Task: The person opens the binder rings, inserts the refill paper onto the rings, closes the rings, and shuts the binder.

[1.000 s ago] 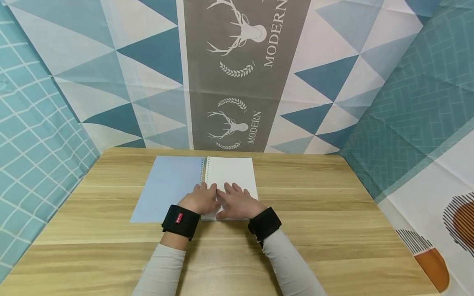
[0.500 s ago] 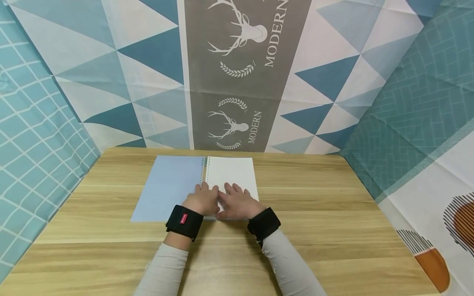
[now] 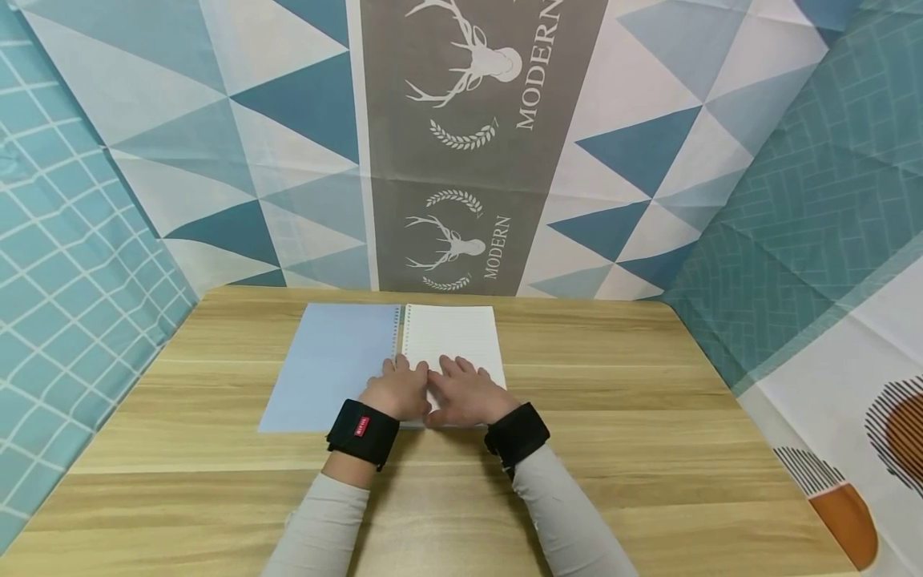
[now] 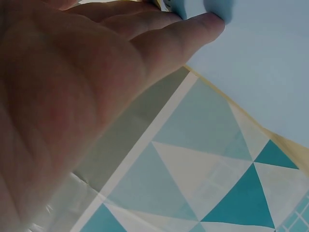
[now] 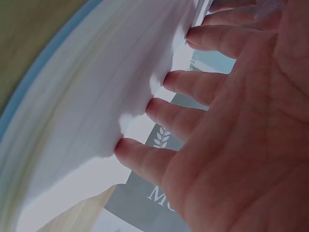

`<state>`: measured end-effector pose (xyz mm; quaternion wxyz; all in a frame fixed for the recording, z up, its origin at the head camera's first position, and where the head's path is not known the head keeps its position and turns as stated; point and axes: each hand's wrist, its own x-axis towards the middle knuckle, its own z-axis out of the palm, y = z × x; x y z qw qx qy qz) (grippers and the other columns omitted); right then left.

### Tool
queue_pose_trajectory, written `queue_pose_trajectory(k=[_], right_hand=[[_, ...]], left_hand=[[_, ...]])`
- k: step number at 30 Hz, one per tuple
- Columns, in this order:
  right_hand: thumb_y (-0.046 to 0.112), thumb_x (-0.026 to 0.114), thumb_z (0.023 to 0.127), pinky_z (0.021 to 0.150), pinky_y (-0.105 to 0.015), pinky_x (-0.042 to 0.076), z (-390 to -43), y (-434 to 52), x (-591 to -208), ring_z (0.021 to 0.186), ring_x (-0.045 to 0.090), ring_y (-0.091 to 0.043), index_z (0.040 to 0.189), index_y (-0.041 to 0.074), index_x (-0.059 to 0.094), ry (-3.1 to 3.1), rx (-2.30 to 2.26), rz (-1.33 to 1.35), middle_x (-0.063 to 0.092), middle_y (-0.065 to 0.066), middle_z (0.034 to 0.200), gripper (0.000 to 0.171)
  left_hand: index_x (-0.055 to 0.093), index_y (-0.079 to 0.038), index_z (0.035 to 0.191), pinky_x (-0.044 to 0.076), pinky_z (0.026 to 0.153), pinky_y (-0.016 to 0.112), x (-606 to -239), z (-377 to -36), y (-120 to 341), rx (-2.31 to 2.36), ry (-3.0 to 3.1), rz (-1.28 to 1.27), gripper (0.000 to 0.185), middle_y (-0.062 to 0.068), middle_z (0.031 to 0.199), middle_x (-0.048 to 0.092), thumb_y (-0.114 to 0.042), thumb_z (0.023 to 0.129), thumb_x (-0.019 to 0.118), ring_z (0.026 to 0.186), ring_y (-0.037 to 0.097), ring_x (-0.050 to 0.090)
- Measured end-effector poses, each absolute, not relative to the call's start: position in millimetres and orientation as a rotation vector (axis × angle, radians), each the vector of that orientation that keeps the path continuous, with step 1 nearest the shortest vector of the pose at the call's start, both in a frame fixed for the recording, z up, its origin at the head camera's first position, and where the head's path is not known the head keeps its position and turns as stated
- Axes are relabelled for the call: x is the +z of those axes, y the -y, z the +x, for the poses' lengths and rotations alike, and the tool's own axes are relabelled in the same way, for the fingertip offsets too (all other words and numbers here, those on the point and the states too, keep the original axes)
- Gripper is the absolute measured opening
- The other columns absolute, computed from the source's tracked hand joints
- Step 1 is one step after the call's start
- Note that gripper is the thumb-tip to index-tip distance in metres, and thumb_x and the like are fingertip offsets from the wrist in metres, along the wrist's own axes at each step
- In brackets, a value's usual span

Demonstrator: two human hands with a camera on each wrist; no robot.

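The spiral notebook [image 3: 404, 361] lies open on the wooden table [image 3: 649, 449], a little left of the middle of the head view, its pale blue cover [image 3: 328, 365] turned flat to the left and a lined white page [image 3: 450, 336] showing on the right. Both hands rest on its lower part, side by side and touching at the thumbs. The left hand [image 3: 395, 390] lies flat over the spiral binding, fingers relaxed and nearly straight, holding nothing. The right hand [image 3: 465, 394] presses down on the white page with spread, straight fingers; in the right wrist view its fingertips [image 5: 126, 147] sit against the paper. Each wrist wears a black strap [image 3: 363, 433]. Behind the table hangs a cloth backdrop [image 3: 469, 144] with blue triangles and deer heads.
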<state>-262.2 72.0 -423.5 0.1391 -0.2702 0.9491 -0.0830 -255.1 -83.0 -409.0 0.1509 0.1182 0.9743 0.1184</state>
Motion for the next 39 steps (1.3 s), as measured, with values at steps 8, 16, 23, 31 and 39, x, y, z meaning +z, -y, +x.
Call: queue_pose_trajectory(k=[8,16,23,31,39], right_hand=[[0.05,0.071,0.089,0.113,-0.068,0.035,-264.8,-78.5,-421.8,0.152,0.03,-0.041,0.158,0.026,0.038,-2.74,-0.241,-0.769,0.033,-0.013,0.164,0.08],[0.039,0.077,0.087,0.108,-0.068,0.039,-270.0,-91.2,-417.4,0.146,0.037,-0.042,0.151,0.022,0.048,-2.731,-0.328,-0.707,0.04,-0.013,0.159,0.072],[0.031,0.079,0.085,0.1,-0.069,0.043,-272.2,-103.0,-414.3,0.136,0.045,-0.039,0.143,0.023,0.055,-2.757,-0.398,-0.61,0.048,-0.011,0.15,0.063],[0.031,0.083,0.082,0.099,-0.067,0.045,-275.9,-114.5,-414.3,0.132,0.046,-0.038,0.134,0.023,0.06,-2.759,-0.421,-0.566,0.051,-0.009,0.144,0.057],[0.03,0.084,0.08,0.094,-0.061,0.05,-277.1,-127.3,-411.7,0.129,0.046,-0.037,0.129,0.019,0.06,-2.752,-0.443,-0.508,0.05,-0.009,0.142,0.055]], left_hand=[[0.051,-0.004,0.144,0.044,0.102,0.07,-409.4,-254.9,77.5,0.364,-2.796,0.358,0.06,0.038,0.155,0.034,-0.028,0.093,0.074,0.144,0.055,0.033],[0.049,-0.005,0.145,0.049,0.097,0.069,-411.0,-254.6,70.9,0.384,-2.809,0.455,0.061,0.035,0.151,0.04,-0.028,0.094,0.073,0.143,0.049,0.039],[0.051,-0.006,0.143,0.05,0.096,0.067,-413.9,-254.5,62.7,0.349,-2.846,0.547,0.059,0.028,0.141,0.051,-0.032,0.095,0.072,0.132,0.042,0.05],[0.052,-0.005,0.145,0.048,0.102,0.064,-416.2,-254.0,57.6,0.367,-2.824,0.638,0.057,0.027,0.144,0.052,-0.03,0.096,0.07,0.138,0.042,0.048],[0.051,-0.007,0.146,0.046,0.107,0.061,-418.8,-253.6,53.4,0.37,-2.788,0.765,0.056,0.026,0.15,0.047,-0.03,0.098,0.068,0.144,0.046,0.042]])
